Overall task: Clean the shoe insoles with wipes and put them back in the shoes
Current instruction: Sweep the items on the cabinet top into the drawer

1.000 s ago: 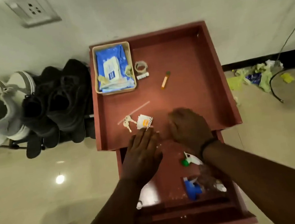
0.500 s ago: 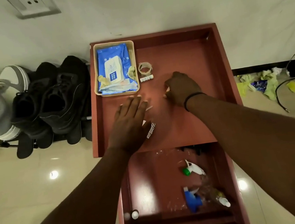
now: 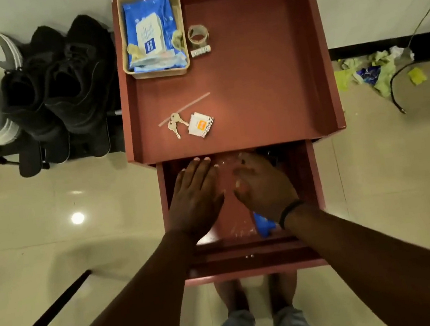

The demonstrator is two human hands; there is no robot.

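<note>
Both hands hover flat over the drawer [image 3: 312,232]: your left hand [image 3: 195,198] empty, right hand [image 3: 262,186] perhaps touching clear plastic; wipes [image 3: 151,31] wait at eleven o'clock.

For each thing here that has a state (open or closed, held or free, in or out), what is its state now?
drawer: pulled open
left hand: open, flat, over the drawer
right hand: fingers relaxed, holding nothing that shows
wipes pack: flap looks closed, lying in the basket
black shoes: on the rack, untouched
keys: lying free on the cabinet top
</note>
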